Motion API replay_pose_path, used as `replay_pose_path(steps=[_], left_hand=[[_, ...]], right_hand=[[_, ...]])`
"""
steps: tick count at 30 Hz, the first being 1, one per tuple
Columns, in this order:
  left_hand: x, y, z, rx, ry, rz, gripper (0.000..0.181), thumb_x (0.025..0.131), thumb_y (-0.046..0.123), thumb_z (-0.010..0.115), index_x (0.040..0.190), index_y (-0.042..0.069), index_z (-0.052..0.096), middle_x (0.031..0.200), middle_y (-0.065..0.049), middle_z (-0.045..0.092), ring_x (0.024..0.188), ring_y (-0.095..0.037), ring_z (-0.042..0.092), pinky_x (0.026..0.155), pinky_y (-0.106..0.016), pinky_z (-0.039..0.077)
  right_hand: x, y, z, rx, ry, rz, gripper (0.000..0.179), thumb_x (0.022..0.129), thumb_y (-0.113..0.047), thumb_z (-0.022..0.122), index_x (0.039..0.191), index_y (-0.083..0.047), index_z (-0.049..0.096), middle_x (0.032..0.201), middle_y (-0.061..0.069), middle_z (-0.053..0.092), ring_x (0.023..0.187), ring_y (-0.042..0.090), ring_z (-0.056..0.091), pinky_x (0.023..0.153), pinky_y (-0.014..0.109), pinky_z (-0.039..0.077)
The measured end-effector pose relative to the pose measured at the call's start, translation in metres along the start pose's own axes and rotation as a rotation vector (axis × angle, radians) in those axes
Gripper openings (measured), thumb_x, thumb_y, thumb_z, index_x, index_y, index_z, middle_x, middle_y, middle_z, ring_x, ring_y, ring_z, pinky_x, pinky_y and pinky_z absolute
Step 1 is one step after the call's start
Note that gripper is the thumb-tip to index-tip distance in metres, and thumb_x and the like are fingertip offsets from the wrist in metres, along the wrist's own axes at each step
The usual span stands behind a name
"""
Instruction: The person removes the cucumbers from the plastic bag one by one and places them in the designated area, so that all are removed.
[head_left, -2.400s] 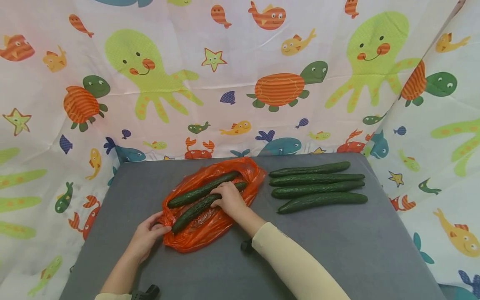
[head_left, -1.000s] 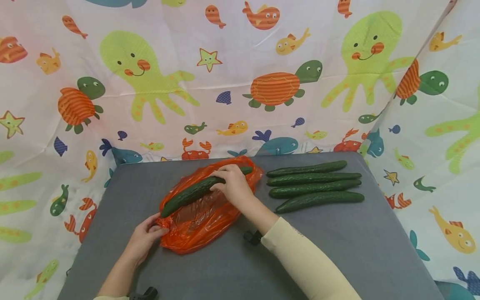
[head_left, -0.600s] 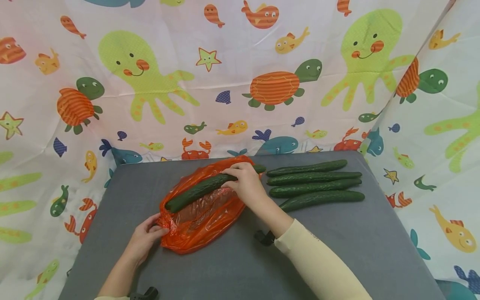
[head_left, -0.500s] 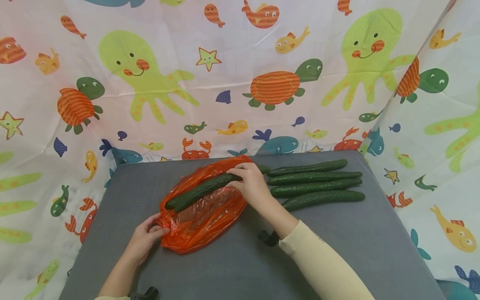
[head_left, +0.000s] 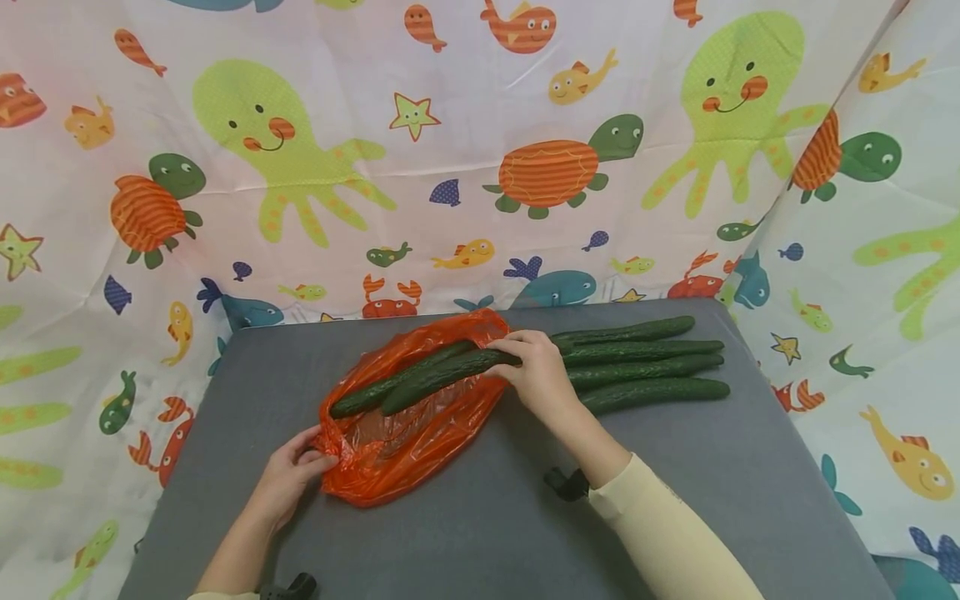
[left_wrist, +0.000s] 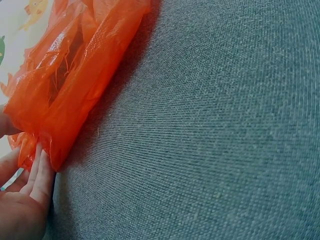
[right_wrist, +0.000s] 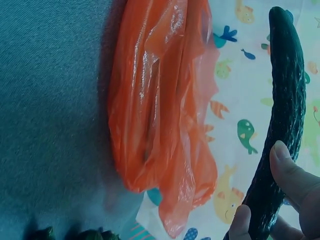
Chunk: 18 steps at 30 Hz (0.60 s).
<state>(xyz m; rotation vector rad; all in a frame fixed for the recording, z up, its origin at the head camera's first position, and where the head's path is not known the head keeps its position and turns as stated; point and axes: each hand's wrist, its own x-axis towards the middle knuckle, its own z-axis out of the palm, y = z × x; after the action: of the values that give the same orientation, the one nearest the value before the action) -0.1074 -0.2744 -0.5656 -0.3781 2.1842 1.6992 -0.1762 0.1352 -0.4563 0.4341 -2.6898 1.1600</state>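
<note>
An orange plastic bag (head_left: 408,467) lies spread on the grey table, with one cucumber (head_left: 356,403) visible inside it. My right hand (head_left: 542,379) grips another cucumber (head_left: 438,379) between thumb and fingers. The right wrist view shows this cucumber (right_wrist: 287,95) raised above table level, apart from the bag (right_wrist: 165,100). At the bag's near left edge, my left hand (head_left: 288,477) pinches the plastic. Gathered orange film sits between the left fingers (left_wrist: 42,175) in the left wrist view. The held cucumber's far end is hidden behind my right hand.
Several cucumbers (head_left: 660,390) lie side by side on the right of the grey table (head_left: 420,550), partly hidden by my right hand. A curtain (head_left: 450,150) printed with sea animals surrounds the table's back and sides.
My right hand has lifted the nearer cucumber out of the bag and carried it to the right, toward the row. My left hand keeps its hold on the bag's edge.
</note>
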Motion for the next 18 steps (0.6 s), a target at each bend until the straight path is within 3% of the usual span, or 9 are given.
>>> replay_pose_path(steps=[10,18], left_hand=[[0.001,-0.001,0.001,0.013,-0.002,0.01,0.083,0.091,0.021,0.076,0.158,0.006,0.029,0.107,-0.005,0.068,0.096,-0.006,0.063,0.083,-0.019,0.05],[0.0,-0.003,0.0,0.044,0.022,0.029,0.08,0.091,0.021,0.077,0.157,0.009,0.032,0.107,-0.006,0.063,0.093,-0.009,0.061,0.082,-0.021,0.05]], right_hand=[[-0.015,0.019,-0.009,-0.023,0.026,0.038,0.035,0.079,-0.022,0.086,0.112,-0.014,0.079,0.112,0.008,0.069,0.111,0.029,0.059,0.094,0.048,0.051],[-0.027,0.034,-0.016,-0.067,0.048,0.027,0.035,0.078,-0.02,0.087,0.111,-0.013,0.079,0.112,0.008,0.071,0.112,0.03,0.06,0.097,0.05,0.05]])
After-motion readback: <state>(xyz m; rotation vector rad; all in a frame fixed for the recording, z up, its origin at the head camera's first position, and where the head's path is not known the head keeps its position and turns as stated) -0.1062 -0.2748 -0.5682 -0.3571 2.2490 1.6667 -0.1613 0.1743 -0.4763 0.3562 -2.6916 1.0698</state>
